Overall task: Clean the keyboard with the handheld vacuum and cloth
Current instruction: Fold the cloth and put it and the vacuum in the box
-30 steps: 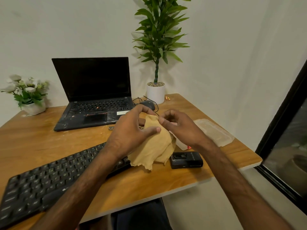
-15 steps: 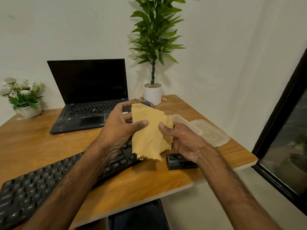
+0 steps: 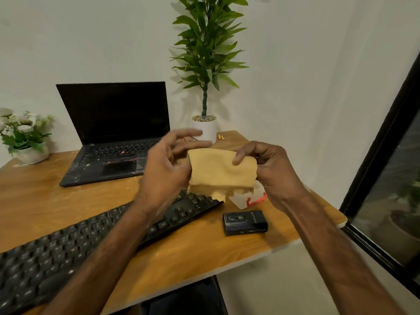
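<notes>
Right hand (image 3: 270,169): clamped on the cloth (image 3: 220,171); thumb laid over the front of its upper right edge, other fingers curled behind.
Left hand (image 3: 163,171): thumb against the cloth's left edge; upper fingers spread, nearly straight and motion-blurred behind it; cannot tell whether the pinch is closed.
Cloth: yellow, held up in the air between both hands, above the right end of the keyboard (image 3: 91,246) and clear of it.
Cloth axis: long side running left to right from hand to hand; top edge near level, dipping a little to the right; face toward the camera; ragged lower edge hanging down.
Keyboard: black, flat on the desk (image 3: 193,253), long axis slanting from the near left corner toward the middle; left forearm crossing over it.
Handheld vacuum (image 3: 245,222): small black box shape, lying flat near the desk's front edge, just right of the keyboard's end, untouched.
White container (image 3: 247,198): red mark on it, below the cloth and partly hidden by it.
Laptop (image 3: 113,137): open, dark screen, toward the desk's far edge.
Potted plant (image 3: 204,130): white pot at the far right corner.
Flower pot (image 3: 31,153): at the far left corner.
</notes>
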### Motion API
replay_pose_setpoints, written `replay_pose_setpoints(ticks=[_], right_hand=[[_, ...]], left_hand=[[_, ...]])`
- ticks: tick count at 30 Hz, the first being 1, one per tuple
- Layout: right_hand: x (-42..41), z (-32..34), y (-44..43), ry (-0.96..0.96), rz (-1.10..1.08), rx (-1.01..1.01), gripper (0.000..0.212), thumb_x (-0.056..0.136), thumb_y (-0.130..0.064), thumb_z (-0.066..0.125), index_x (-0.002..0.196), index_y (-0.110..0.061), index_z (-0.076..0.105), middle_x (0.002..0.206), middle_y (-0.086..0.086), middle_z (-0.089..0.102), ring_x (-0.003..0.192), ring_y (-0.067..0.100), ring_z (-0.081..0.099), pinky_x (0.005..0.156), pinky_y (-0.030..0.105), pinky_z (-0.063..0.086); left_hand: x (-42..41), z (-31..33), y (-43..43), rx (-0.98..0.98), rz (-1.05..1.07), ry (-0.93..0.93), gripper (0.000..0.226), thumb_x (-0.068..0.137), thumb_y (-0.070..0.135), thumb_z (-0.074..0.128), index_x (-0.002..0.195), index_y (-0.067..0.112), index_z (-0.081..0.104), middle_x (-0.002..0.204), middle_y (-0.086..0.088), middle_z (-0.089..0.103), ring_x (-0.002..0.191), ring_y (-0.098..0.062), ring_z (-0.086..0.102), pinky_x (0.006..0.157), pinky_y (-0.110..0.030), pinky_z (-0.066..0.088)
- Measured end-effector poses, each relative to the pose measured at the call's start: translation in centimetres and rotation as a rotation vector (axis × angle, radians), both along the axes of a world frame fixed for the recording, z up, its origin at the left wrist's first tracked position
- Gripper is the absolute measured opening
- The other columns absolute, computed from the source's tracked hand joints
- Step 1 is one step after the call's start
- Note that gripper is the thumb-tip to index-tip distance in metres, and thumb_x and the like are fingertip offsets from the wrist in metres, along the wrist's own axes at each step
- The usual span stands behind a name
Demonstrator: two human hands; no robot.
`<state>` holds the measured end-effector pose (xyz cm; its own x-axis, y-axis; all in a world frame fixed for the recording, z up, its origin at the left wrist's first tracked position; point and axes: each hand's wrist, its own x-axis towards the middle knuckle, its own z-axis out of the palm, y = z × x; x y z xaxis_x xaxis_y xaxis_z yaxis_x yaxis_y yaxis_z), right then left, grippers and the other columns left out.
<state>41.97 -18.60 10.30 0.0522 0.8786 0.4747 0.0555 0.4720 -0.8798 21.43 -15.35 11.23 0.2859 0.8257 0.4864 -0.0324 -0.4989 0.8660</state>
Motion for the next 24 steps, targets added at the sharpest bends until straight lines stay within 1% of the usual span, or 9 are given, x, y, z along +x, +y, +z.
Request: replay_pose_setpoints(ticks=[2, 5, 7, 9, 12, 14, 18, 21, 24], right_hand=[[0.0, -0.6, -0.1, -0.037, -0.047, 0.019, 0.044, 0.077, 0.021, 0.066, 0.068, -0.021, 0.073, 0.097, 0.005, 0.072, 0.094, 0.02, 0.067, 0.06, 0.049, 0.056], [0.1, -1.3, -0.3, -0.124, -0.058, 0.093, 0.031, 0.074, 0.018, 0.072, 0.077, -0.013, 0.072, 0.11, -0.001, 0.072, 0.111, 0.014, 0.064, 0.074, 0.032, 0.058], [0.2, -1.8, -0.4, -0.144, -0.023, 0.086, 0.027, 0.076, 0.018, 0.07, 0.077, -0.008, 0.072, 0.111, 0.001, 0.073, 0.112, 0.016, 0.065, 0.081, 0.031, 0.057], [0.5, -2.1, -0.5, -0.145, -0.008, 0.04, 0.029, 0.079, 0.019, 0.066, 0.073, -0.008, 0.073, 0.104, 0.002, 0.075, 0.105, 0.018, 0.068, 0.077, 0.031, 0.057], [1.0, -2.2, -0.7, -0.156, 0.024, -0.03, 0.04, 0.082, 0.018, 0.063, 0.068, -0.017, 0.074, 0.088, -0.004, 0.073, 0.092, 0.015, 0.066, 0.065, 0.025, 0.052], [1.2, -2.2, -0.8, -0.176, 0.062, -0.071, 0.045, 0.084, 0.017, 0.062, 0.067, -0.023, 0.075, 0.087, -0.006, 0.072, 0.091, 0.015, 0.064, 0.064, 0.025, 0.051], [1.5, -2.1, -0.8, -0.25, 0.075, -0.188, 0.049, 0.086, 0.02, 0.054, 0.08, -0.022, 0.08, 0.107, -0.004, 0.072, 0.105, 0.018, 0.064, 0.076, 0.036, 0.058], [2.5, -1.6, -0.5, -0.203, 0.121, -0.333, 0.047, 0.086, 0.018, 0.049, 0.096, -0.017, 0.08, 0.125, -0.004, 0.064, 0.112, 0.02, 0.06, 0.076, 0.027, 0.055], [3.7, -1.2, 0.0, -0.179, 0.105, -0.402, 0.05, 0.084, 0.016, 0.045, 0.103, -0.016, 0.078, 0.134, -0.003, 0.057, 0.112, 0.025, 0.055, 0.071, 0.023, 0.05]], left_hand=[[0.4, -1.1, 0.2, -0.095, 0.0, 0.074, 0.031, 0.094, 0.002, 0.061, 0.123, 0.014, 0.063, 0.116, 0.0, 0.072, 0.104, -0.012, 0.069, 0.068, -0.024, 0.06], [1.0, -2.0, 0.3, -0.187, 0.009, 0.055, 0.022, 0.099, 0.008, 0.057, 0.117, 0.018, 0.066, 0.102, -0.001, 0.077, 0.088, -0.013, 0.074, 0.06, -0.023, 0.058], [1.2, -2.0, 0.2, -0.238, -0.015, 0.029, 0.022, 0.101, 0.008, 0.054, 0.116, 0.018, 0.066, 0.095, 0.001, 0.078, 0.079, -0.011, 0.074, 0.056, -0.021, 0.057], [1.2, -1.8, 0.2, -0.316, -0.076, 0.001, 0.023, 0.101, 0.007, 0.052, 0.119, 0.013, 0.065, 0.095, -0.002, 0.078, 0.075, -0.012, 0.073, 0.055, -0.023, 0.058], [0.9, -1.5, 0.6, -0.367, -0.176, -0.014, 0.03, 0.099, -0.001, 0.052, 0.123, 0.012, 0.063, 0.103, -0.008, 0.077, 0.084, -0.017, 0.073, 0.059, -0.028, 0.061], [0.7, -1.6, 1.0, -0.378, -0.211, -0.046, 0.033, 0.095, -0.002, 0.055, 0.123, 0.013, 0.062, 0.105, -0.012, 0.076, 0.088, -0.021, 0.073, 0.061, -0.03, 0.061], [1.3, -1.9, 1.4, -0.405, -0.065, 0.03, 0.019, 0.098, 0.009, 0.058, 0.116, 0.012, 0.066, 0.093, -0.006, 0.078, 0.075, -0.013, 0.073, 0.051, -0.022, 0.055], [1.9, -1.2, 2.1, -0.583, -0.041, 0.042, 0.02, 0.104, 0.019, 0.05, 0.107, 0.01, 0.067, 0.086, -0.006, 0.076, 0.071, -0.014, 0.07, 0.05, -0.023, 0.054], [2.4, -0.1, 3.2, -0.778, -0.197, -0.063, 0.035, 0.103, 0.039, 0.047, 0.111, 0.007, 0.06, 0.102, -0.014, 0.074, 0.084, -0.027, 0.073, 0.058, -0.034, 0.061]])
